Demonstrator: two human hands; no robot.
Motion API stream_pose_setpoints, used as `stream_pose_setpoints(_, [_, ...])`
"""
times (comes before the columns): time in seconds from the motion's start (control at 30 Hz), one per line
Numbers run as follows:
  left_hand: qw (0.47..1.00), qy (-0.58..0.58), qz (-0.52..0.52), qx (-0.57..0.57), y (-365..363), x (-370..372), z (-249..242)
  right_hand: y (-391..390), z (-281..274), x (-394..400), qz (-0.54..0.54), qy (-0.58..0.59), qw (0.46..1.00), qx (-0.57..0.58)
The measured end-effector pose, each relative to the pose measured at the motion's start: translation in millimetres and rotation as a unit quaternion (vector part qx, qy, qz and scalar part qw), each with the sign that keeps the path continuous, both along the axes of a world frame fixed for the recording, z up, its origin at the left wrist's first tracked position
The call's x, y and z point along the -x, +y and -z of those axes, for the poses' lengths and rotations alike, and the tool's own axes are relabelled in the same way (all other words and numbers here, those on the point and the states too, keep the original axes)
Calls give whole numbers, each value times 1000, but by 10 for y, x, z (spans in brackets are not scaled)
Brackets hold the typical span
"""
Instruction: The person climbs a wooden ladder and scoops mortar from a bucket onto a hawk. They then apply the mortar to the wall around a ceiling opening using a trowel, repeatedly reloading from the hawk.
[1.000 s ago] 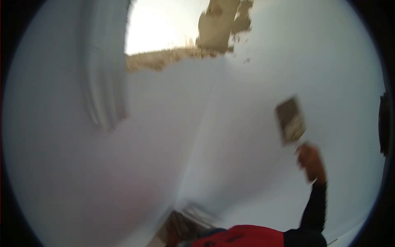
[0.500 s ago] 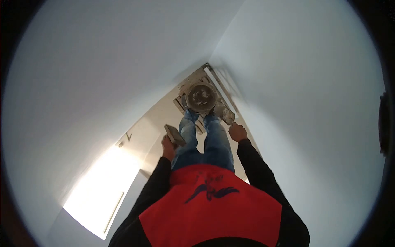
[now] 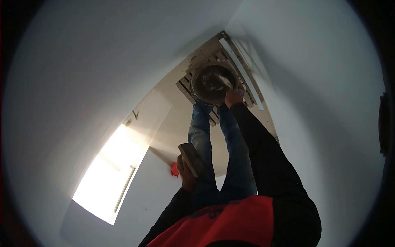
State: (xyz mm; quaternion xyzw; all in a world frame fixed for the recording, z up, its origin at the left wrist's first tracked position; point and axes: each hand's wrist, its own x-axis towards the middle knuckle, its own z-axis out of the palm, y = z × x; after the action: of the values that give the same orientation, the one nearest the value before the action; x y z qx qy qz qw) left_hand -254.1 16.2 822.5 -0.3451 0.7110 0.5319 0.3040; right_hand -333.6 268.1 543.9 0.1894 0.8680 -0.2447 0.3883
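Observation:
My right hand [image 3: 234, 98] is closed on a trowel [image 3: 226, 81], whose blade reaches into a round, dark bucket [image 3: 201, 87]. Grey, wet-looking material [image 3: 212, 82] lies inside the bucket. My left hand [image 3: 186, 175] is closed on a flat rectangular block [image 3: 192, 159], held in front of my left leg, well short of the bucket. The bucket stands just beyond my feet, over a slatted wooden pallet [image 3: 186, 89].
A long white strip [image 3: 242, 74] lies along the pallet's right side, near the wall [image 3: 312, 82]. Another wall [image 3: 103, 61] rises on the left. A bright opening [image 3: 103, 177] is at lower left, and a red object [image 3: 175, 169] lies beyond my left hand.
My right hand has moved up and left with the trowel, from beside the bucket to over it. My left hand now appears lower and further right with the block. The view has shifted.

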Motion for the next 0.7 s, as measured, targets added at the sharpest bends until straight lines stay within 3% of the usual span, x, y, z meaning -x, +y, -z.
stream_pose_setpoints(0.03, [1000,-7,-1,6,22,-9,-37,-49,90,71,24,-14,1000,4])
stream_pose_setpoints(0.1, [957,147,216,130,53,3,-67,-161,318,99,51,-29,998,7])
stream_pose_setpoints(0.17, [964,116,208,120,-59,-51,13,-363,710,-10,75,29,997,13])
stream_pose_setpoints(0.23, [970,81,201,111,-46,30,24,-490,735,-12,102,24,994,37])
stream_pose_setpoints(0.33, [951,125,245,143,25,112,48,-558,742,-56,125,25,989,74])
stream_pose_setpoints(0.4, [994,52,81,58,40,109,58,-565,686,-106,121,26,988,89])
stream_pose_setpoints(0.43, [994,51,81,58,8,82,77,-576,632,-124,118,52,987,93])
stream_pose_setpoints(0.5, [998,-1,-47,-29,-79,44,142,-639,544,-158,116,79,985,96])
stream_pose_setpoints(0.6, [1000,5,26,17,43,208,36,-805,794,-338,171,105,976,81])
stream_pose_setpoints(0.67, [1000,1,-7,1,-52,119,62,-789,1191,-614,-73,235,965,87])
stream_pose_setpoints(0.7, [999,-4,-44,-18,-104,59,99,-671,1003,-537,-71,236,965,87])
